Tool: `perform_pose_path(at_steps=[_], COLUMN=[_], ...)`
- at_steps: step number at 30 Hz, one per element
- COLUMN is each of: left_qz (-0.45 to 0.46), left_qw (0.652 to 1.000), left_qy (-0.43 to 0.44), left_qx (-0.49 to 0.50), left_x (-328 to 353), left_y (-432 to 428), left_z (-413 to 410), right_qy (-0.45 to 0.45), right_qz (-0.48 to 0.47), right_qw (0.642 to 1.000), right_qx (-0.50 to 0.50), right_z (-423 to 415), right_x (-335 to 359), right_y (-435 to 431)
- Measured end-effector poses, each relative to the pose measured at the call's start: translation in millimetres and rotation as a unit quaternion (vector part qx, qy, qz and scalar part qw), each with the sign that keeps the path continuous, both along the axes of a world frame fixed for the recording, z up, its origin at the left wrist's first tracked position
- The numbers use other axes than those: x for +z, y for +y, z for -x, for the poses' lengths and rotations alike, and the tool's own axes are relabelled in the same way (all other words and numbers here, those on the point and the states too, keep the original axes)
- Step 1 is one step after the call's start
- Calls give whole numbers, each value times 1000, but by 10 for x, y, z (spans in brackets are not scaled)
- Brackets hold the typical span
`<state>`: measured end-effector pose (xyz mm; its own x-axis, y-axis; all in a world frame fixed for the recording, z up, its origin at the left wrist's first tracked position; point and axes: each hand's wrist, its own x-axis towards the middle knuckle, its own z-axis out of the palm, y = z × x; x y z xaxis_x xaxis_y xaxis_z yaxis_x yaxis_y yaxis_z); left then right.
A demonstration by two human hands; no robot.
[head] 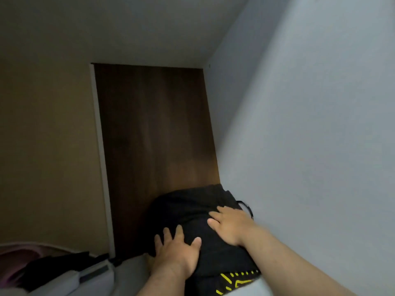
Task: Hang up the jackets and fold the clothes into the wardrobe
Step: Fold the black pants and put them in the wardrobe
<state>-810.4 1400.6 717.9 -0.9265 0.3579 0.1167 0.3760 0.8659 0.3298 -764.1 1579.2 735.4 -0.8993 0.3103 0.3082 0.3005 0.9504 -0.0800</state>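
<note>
A folded black garment (188, 208) lies on top of a small stack inside a wardrobe compartment, pushed against the pale right wall (299, 124). Under it a black piece with yellow markings (235, 280) shows at the front edge. My left hand (177, 251) lies flat on the near left part of the black garment, fingers spread. My right hand (230, 225) presses flat on its right part, fingers pointing left. A thin black cord (245, 205) sticks out beside the right wall.
The compartment has a dark wooden back panel (154, 124), a white ceiling (132, 28) and a pale shelf floor (130, 272). To the left stands a beige panel (47, 146). Dark and pinkish clothing and a white object (64, 272) lie at the lower left.
</note>
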Motion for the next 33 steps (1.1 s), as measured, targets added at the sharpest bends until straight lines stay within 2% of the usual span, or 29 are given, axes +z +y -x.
perform_pose_path(at_steps=[3, 8, 10, 13, 16, 22, 25, 27, 30, 33], left_qz=[-13, 65, 120, 176, 157, 116, 70, 50, 32, -14], left_qw=[1000, 996, 992, 975, 970, 984, 989, 990, 980, 968], left_qy=[-24, -36, 14, 132, 186, 132, 108, 75, 81, 96], left_qx=[11, 42, 47, 25, -11, -41, -78, -104, -176, -230], left_x=[-105, -63, -19, 34, 57, 116, 86, 24, -64, -54], left_y=[37, 107, 105, 54, -44, -146, -70, -40, -91, -313], left_z=[15, 42, -50, -248, -440, -844, -1207, -1532, -1952, -2123], right_qy=[-19, -31, -8, 80, 136, 162, 180, 227, 294, 310], right_qz=[39, 39, 21, -12, 31, 32, 62, 103, 149, 130], right_qw=[999, 999, 1000, 996, 990, 985, 979, 966, 941, 938], right_qx=[-8, -14, -18, -23, -6, -45, -72, -75, -74, -82], right_z=[54, 160, 101, -52, -305, -1156, -1588, -1881, -2351, -2764], right_x=[-204, -224, -218, -210, -135, 95, 96, 60, -23, -162], right_y=[118, 148, 85, -76, -207, -228, -339, -465, -694, -930])
